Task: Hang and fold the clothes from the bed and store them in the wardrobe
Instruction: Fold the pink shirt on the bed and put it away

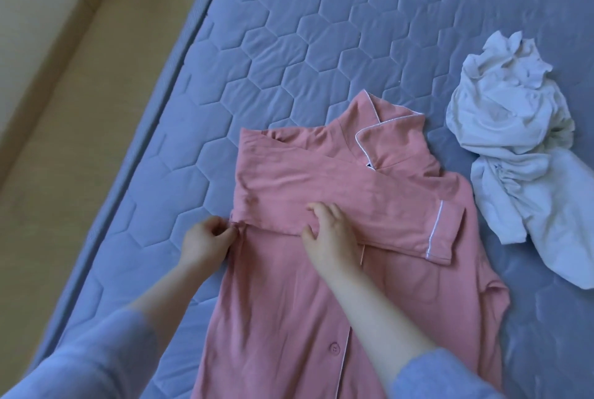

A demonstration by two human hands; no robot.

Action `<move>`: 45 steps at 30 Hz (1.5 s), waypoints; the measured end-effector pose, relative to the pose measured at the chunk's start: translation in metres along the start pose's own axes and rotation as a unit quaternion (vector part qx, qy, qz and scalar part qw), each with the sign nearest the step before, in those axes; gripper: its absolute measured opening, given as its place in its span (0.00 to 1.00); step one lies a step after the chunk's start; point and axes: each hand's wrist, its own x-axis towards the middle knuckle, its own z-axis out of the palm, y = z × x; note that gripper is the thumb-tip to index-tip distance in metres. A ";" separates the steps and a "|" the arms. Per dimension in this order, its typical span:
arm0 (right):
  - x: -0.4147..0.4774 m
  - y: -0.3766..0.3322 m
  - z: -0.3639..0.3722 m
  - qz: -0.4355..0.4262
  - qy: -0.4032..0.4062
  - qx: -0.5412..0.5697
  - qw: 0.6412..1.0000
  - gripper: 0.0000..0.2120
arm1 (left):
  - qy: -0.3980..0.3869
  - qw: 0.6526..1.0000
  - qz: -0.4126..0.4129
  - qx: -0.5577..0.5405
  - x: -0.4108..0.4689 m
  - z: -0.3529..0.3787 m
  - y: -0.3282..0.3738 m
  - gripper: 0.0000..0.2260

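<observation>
A pink button-up shirt (401, 295) with white piping lies flat on the blue quilted bed (289, 45), collar pointing away from me. One sleeve is folded across its chest. My left hand (205, 241) pinches the shirt's left edge at the fold. My right hand (331, 234) rests on the folded sleeve with fingers spread, pressing it down. A crumpled white garment (520, 154) lies to the right of the shirt, apart from it.
The mattress edge (180, 54) runs diagonally at the left, with beige floor (58, 109) beyond it. Bare quilted bed surface stretches past the shirt's collar.
</observation>
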 end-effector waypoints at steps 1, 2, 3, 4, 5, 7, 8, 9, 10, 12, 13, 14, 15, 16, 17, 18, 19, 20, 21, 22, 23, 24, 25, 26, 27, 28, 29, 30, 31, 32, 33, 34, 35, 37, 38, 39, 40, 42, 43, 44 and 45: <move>0.006 -0.005 0.004 -0.007 0.000 -0.018 1.000 0.19 | 0.002 0.999 -0.024 -0.038 0.003 -0.002 -0.002 0.09; 0.012 -0.009 0.008 -0.015 -0.007 -0.041 0.999 0.20 | 0.012 0.996 -0.045 -0.072 0.006 -0.004 -0.005 0.10; 0.017 -0.013 0.012 -0.022 -0.017 -0.066 0.997 0.21 | 0.023 0.993 -0.061 -0.099 0.009 -0.008 -0.007 0.11; 0.022 -0.015 0.016 -0.023 -0.024 -0.094 0.995 0.22 | 0.029 0.989 -0.074 -0.123 0.011 -0.011 -0.009 0.12; 0.027 -0.017 0.018 -0.011 -0.027 -0.122 0.992 0.23 | 0.027 0.985 -0.085 -0.148 0.013 -0.014 -0.011 0.12; 0.038 -0.020 0.022 0.021 -0.010 -0.168 0.986 0.25 | 0.004 0.980 -0.094 -0.177 0.016 -0.018 -0.014 0.12; 0.045 -0.023 0.023 0.025 0.007 -0.178 0.984 0.26 | -0.008 0.980 -0.093 -0.175 0.017 -0.018 -0.014 0.12; 0.053 -0.026 0.023 0.021 0.022 -0.182 0.983 0.28 | -0.016 0.981 -0.090 -0.170 0.017 -0.017 -0.014 0.11; 0.061 -0.030 0.024 0.014 0.030 -0.182 0.983 0.30 | -0.020 0.982 -0.087 -0.165 0.018 -0.017 -0.015 0.10; 0.079 -0.035 0.024 0.022 0.028 -0.188 0.982 0.31 | -0.024 0.985 -0.079 -0.154 0.021 -0.017 -0.017 0.09; 0.087 -0.034 0.022 0.037 0.028 -0.200 0.979 0.28 | -0.026 0.987 -0.073 -0.141 0.022 -0.017 -0.018 0.09; 0.094 -0.031 0.019 0.055 0.031 -0.219 0.974 0.25 | -0.026 0.990 -0.064 -0.122 0.023 -0.018 -0.019 0.08; 0.100 -0.028 0.015 0.072 0.034 -0.242 0.967 0.21 | -0.024 0.994 -0.049 -0.099 0.024 -0.019 -0.020 0.08; 0.105 -0.023 0.011 0.085 0.036 -0.264 0.960 0.19 | -0.021 0.997 -0.030 -0.073 0.024 -0.020 -0.019 0.08; 0.109 -0.018 0.007 0.095 0.036 -0.278 0.955 0.17 | -0.017 0.999 -0.008 -0.048 0.025 -0.021 -0.019 0.08; 0.111 -0.014 0.004 0.099 0.037 -0.283 0.953 0.16 | -0.013 1.000 0.013 -0.023 0.024 -0.022 -0.018 0.07; 0.112 -0.011 0.002 0.100 0.038 -0.284 0.953 0.16 | -0.008 0.999 0.032 -0.003 0.025 -0.022 -0.018 0.07; 0.112 -0.009 0.001 0.101 0.038 -0.283 0.953 0.16 | -0.005 0.999 0.047 0.013 0.026 -0.022 -0.018 0.07; 0.109 -0.008 0.001 0.101 0.037 -0.282 0.953 0.16 | -0.004 0.998 0.060 0.026 0.026 -0.021 -0.020 0.06; 0.106 -0.008 0.001 0.101 0.036 -0.280 0.954 0.16 | -0.008 0.997 0.065 0.037 0.025 -0.021 -0.020 0.06; 0.101 -0.009 0.002 0.098 0.038 -0.275 0.956 0.17 | -0.015 0.998 0.058 0.034 0.023 -0.021 -0.021 0.06; 0.094 -0.011 0.004 0.093 0.042 -0.267 0.958 0.18 | -0.033 0.999 0.032 0.008 0.022 -0.022 -0.021 0.06; 0.086 -0.013 0.006 0.083 0.047 -0.256 0.962 0.20 | -0.059 0.997 -0.002 -0.044 0.019 -0.023 -0.021 0.06; 0.075 -0.016 0.008 0.071 0.049 -0.241 0.967 0.23 | -0.093 0.990 -0.036 -0.099 0.016 -0.025 -0.021 0.06; 0.063 -0.019 0.010 0.057 0.050 -0.223 0.972 0.25 | -0.128 0.979 -0.062 -0.149 0.012 -0.028 -0.021 0.05; 0.049 -0.022 0.013 0.043 0.049 -0.201 0.977 0.27 | -0.157 0.969 -0.075 -0.177 0.008 -0.031 -0.022 0.04; 0.033 -0.024 0.016 0.031 0.047 -0.177 0.983 0.28 | -0.179 0.960 -0.082 -0.197 0.004 -0.034 -0.023 0.03; 0.016 -0.025 0.020 0.021 0.047 -0.155 0.987 0.28 | -0.193 0.956 -0.083 -0.204 0.000 -0.036 -0.025 0.04; -0.003 -0.024 0.024 0.016 0.048 -0.135 0.990 0.27 | -0.198 0.955 -0.085 -0.203 -0.004 -0.037 -0.026 0.05; -0.020 -0.022 0.028 0.014 0.051 -0.122 0.991 0.26 | -0.196 0.958 -0.085 -0.191 -0.009 -0.038 -0.028 0.05; -0.037 -0.019 0.032 0.016 0.056 -0.114 0.992 0.26 | -0.190 0.962 -0.087 -0.178 -0.014 -0.037 -0.030 0.05; -0.052 -0.015 0.035 0.024 0.061 -0.108 0.992 0.25 | -0.181 0.967 -0.088 -0.157 -0.019 -0.036 -0.033 0.05; -0.065 -0.012 0.038 0.035 0.066 -0.101 0.992 0.25 | -0.175 0.973 -0.085 -0.126 -0.024 -0.035 -0.035 0.04; -0.082 -0.006 0.043 0.053 0.071 -0.091 0.992 0.26 | -0.168 0.982 -0.066 -0.048 -0.031 -0.032 -0.041 0.02; -0.088 -0.003 0.045 0.059 0.069 -0.089 0.992 0.26 | -0.167 0.984 -0.059 -0.018 -0.035 -0.030 -0.044 0.02; -0.092 -0.002 0.047 0.061 0.062 -0.091 0.992 0.26 | -0.166 0.985 -0.054 0.003 -0.038 -0.027 -0.048 0.04; -0.096 -0.001 0.049 0.062 0.053 -0.096 0.992 0.26 | -0.164 0.985 -0.052 0.017 -0.041 -0.025 -0.053 0.06; -0.101 0.000 0.051 0.069 0.032 -0.108 0.991 0.27 | -0.142 0.988 -0.059 0.016 -0.046 -0.024 -0.063 0.09; -0.103 0.001 0.051 0.075 0.020 -0.115 0.990 0.27 | -0.119 0.990 -0.070 0.001 -0.046 -0.027 -0.069 0.09; -0.104 0.002 0.051 0.081 0.005 -0.124 0.989 0.27 | -0.093 0.992 -0.083 -0.017 -0.046 -0.031 -0.076 0.08; -0.106 0.005 0.049 0.088 -0.011 -0.135 0.987 0.27 | -0.069 0.993 -0.092 -0.032 -0.046 -0.035 -0.080 0.06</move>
